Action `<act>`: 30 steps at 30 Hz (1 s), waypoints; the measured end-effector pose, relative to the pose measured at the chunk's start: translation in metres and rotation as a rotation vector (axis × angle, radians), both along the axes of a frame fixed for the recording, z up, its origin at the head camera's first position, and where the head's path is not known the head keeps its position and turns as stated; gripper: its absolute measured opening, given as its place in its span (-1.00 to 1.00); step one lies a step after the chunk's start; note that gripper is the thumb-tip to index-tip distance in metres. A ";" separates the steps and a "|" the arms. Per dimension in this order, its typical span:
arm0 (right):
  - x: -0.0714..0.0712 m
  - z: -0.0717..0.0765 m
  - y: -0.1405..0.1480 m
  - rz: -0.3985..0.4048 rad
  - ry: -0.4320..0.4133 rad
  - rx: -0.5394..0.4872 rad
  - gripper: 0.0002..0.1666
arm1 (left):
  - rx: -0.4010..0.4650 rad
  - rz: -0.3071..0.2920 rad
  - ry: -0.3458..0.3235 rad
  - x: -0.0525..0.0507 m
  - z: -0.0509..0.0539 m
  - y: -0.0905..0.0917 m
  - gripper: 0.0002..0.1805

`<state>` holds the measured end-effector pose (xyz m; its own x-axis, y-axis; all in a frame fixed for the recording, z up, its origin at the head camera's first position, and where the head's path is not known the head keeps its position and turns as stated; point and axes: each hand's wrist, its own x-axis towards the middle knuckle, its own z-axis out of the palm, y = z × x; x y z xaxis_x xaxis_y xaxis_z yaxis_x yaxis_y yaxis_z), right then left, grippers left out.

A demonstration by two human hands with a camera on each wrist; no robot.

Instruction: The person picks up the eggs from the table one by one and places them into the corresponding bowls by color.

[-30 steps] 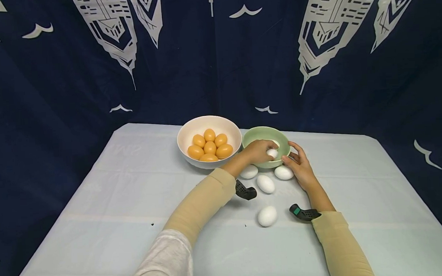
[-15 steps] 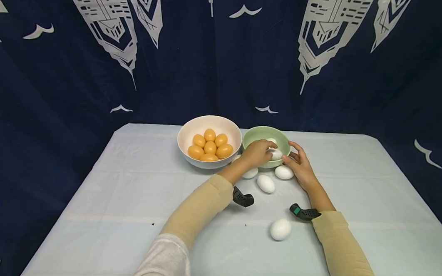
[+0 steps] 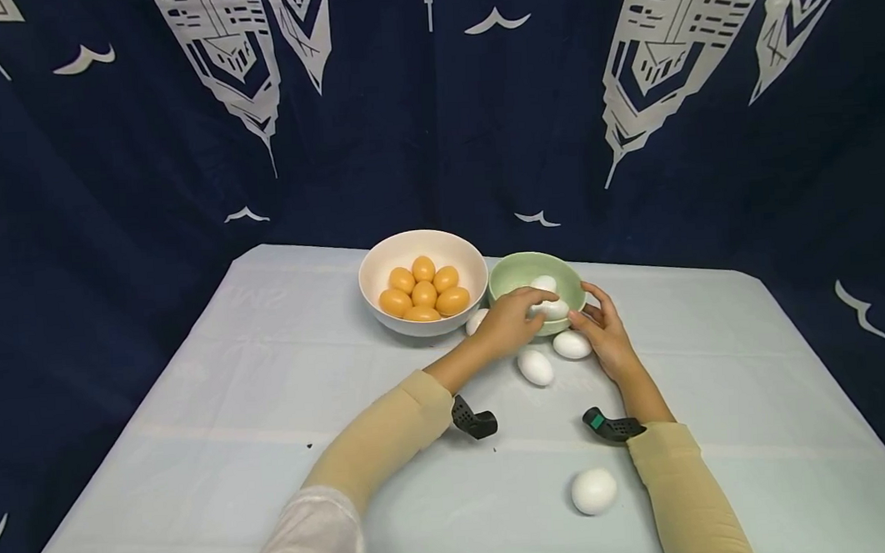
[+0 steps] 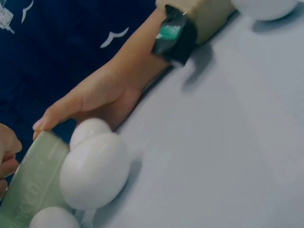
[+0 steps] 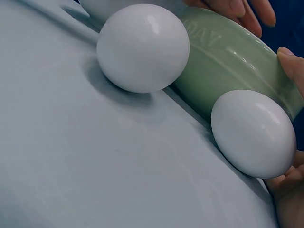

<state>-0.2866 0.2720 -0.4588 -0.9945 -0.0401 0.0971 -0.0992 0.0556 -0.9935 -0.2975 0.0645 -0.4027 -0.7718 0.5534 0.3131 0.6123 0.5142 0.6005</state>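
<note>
My left hand (image 3: 505,323) hovers over the near left rim of a small green bowl (image 3: 513,271), its fingers loosely bent and apart from the eggs inside. Two white eggs (image 3: 554,310) are visible in this bowl, partly behind the fingers. My right hand (image 3: 608,340) grips the bowl's right side, thumb near the rim and fingers around the outer wall. Just in front of the bowl lie a white egg (image 3: 572,345) and another white egg (image 3: 535,367); the right wrist view shows a white egg (image 5: 254,134) close by the bowl wall.
A larger cream bowl (image 3: 372,301) with several orange-yellow eggs (image 3: 424,294) stands left of the green one. A white egg (image 3: 477,321) sits between the bowls, half behind my left hand. One loose white egg (image 3: 594,491) is near the front of the pale tablecloth (image 3: 230,388).
My left hand has let go of a white egg in the green bowl and drawn back slightly left. The loose front egg has rolled toward me and right. My right hand keeps its hold.
</note>
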 end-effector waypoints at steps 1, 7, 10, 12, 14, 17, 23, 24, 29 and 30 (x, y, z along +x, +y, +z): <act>0.000 0.000 0.000 0.000 0.002 0.000 -0.24 | 0.022 -0.010 0.017 0.004 -0.001 0.000 -0.63; -0.001 -0.004 0.002 0.004 0.014 0.000 -0.26 | 0.133 -0.147 0.112 0.046 -0.005 -0.003 -0.65; -0.002 -0.005 0.001 0.009 0.016 -0.011 -0.27 | 0.141 -0.273 0.136 0.080 -0.006 -0.004 -0.65; -0.002 -0.004 0.000 0.011 0.020 -0.020 -0.27 | 0.116 -0.393 0.166 0.103 -0.008 -0.003 -0.62; -0.002 -0.001 -0.001 0.006 0.026 -0.007 -0.26 | 0.054 -0.509 0.223 0.121 -0.013 0.000 -0.56; -0.003 0.001 -0.001 -0.001 0.029 -0.001 -0.25 | -0.014 -0.635 0.278 0.139 -0.024 0.004 -0.44; -0.001 -0.001 0.000 -0.011 0.000 -0.011 -0.25 | -0.086 -0.720 0.257 0.156 -0.041 0.014 -0.39; -0.001 -0.001 0.000 -0.009 -0.003 -0.011 -0.25 | -0.097 -0.732 0.257 0.157 -0.042 0.015 -0.41; -0.001 -0.001 0.001 -0.010 -0.004 -0.001 -0.24 | -0.168 -0.764 0.265 0.163 -0.044 0.024 -0.47; 0.000 -0.001 0.001 -0.011 -0.004 0.003 -0.24 | -0.192 -0.765 0.262 0.165 -0.044 0.025 -0.47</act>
<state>-0.2871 0.2727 -0.4596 -0.9953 -0.0299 0.0926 -0.0943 0.0594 -0.9938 -0.1329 0.0898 -0.4464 -0.0757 0.9578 0.2774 0.9424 -0.0222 0.3339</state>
